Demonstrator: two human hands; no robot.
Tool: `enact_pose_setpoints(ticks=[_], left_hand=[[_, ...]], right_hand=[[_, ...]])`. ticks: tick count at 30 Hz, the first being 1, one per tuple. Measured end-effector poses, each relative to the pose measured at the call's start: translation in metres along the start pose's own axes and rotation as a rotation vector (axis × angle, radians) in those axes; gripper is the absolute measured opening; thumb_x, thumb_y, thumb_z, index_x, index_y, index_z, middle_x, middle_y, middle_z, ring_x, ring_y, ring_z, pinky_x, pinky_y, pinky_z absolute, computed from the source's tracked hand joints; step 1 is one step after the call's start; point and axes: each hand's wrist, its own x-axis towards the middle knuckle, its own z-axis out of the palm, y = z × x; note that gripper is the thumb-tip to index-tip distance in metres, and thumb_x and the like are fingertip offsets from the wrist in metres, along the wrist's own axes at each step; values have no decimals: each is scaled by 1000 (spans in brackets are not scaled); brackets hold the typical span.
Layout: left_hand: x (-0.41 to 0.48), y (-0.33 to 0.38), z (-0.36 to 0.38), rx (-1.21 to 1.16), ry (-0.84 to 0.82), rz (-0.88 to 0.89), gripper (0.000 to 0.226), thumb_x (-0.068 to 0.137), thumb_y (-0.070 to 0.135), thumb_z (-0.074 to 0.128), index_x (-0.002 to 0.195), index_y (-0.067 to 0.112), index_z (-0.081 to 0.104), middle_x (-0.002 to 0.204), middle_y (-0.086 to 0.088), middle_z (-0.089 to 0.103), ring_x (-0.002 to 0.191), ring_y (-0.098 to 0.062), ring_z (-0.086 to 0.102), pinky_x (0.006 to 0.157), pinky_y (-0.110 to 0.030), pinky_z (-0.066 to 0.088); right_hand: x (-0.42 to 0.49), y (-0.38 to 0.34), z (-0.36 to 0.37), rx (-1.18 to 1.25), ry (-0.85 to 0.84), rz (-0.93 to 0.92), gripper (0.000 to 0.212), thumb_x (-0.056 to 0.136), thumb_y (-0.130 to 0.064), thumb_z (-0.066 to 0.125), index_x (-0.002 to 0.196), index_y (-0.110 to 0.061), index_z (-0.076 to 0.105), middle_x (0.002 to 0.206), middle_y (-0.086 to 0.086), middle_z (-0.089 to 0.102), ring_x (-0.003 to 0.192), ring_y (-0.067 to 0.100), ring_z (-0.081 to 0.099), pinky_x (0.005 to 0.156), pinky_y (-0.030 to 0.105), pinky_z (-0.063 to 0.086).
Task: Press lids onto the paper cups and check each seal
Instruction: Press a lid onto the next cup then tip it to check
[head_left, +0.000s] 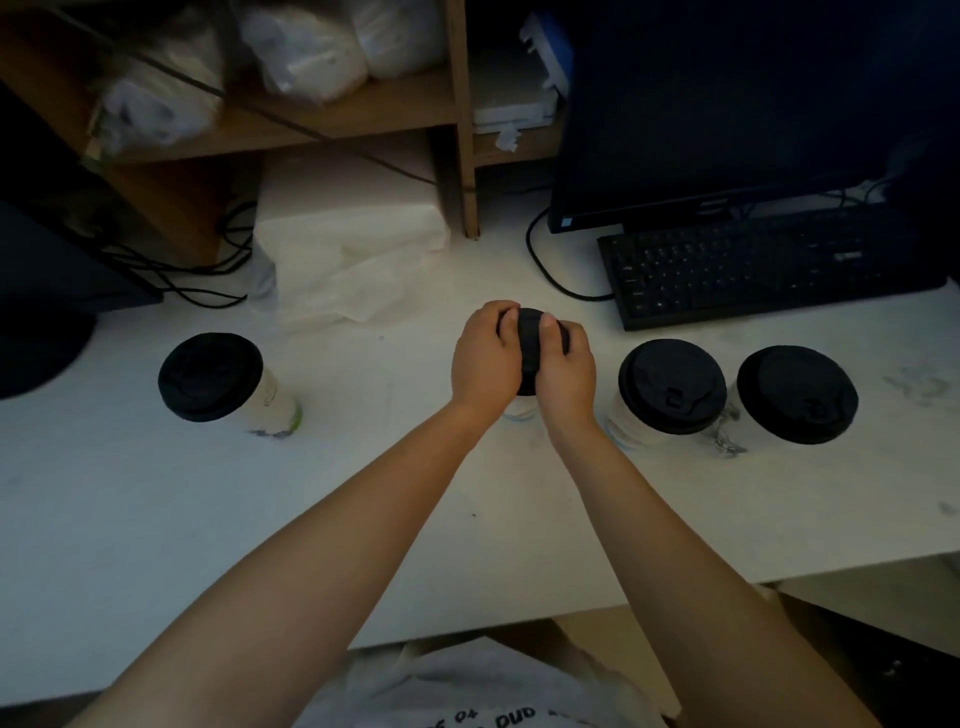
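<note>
A white paper cup (521, 408) stands at the middle of the white desk (395, 519), topped by a black lid (530, 353). My left hand (485, 358) and my right hand (566, 369) wrap around that lid from both sides, thumbs on top, hiding most of the cup. To the left stands another white cup with a black lid (210, 376). On the right are two more lidded cups (672, 387) (797, 395), side by side.
A black keyboard (769, 265) and a dark monitor (727, 104) sit at the back right. A crumpled white plastic bag (353, 260) lies behind the middle cup. Black cables (192, 280) trail at the back left under wooden shelves (363, 114).
</note>
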Motion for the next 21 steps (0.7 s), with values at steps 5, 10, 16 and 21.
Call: enact_pose_setpoints(ticks=[5,10,16,21], left_hand=[[8,-1,-16,23,-213,55,31,100,22,34,117,12,59,116,-6,63,98,-14,54,84,-23,40],[19,-4,-29,109,-345,127,33,97,33,45,122,16,58,124,-3,60,114,-17,54,89,-21,37],[40,-2,-50,277,-314,281,41,89,42,56,118,13,62,118,-6,62,107,-17,55,85,-23,37],[26,-7,-41,317,-127,214,37,99,32,38,106,6,63,107,-15,65,101,-29,58,84,-32,43]], right_hand=[[-16,-3,-4,30,-44,76,33,101,-37,32,120,-14,44,97,-1,53,78,6,51,61,17,40],[-32,-2,-10,53,-144,168,27,101,-33,33,122,-18,35,102,-2,48,80,3,47,62,19,36],[-46,-5,-10,-104,-182,156,19,93,-25,45,108,-16,38,121,11,53,89,15,53,70,28,41],[-25,-27,-1,-295,-155,-14,42,97,-34,37,130,-9,45,130,14,53,117,29,51,96,37,41]])
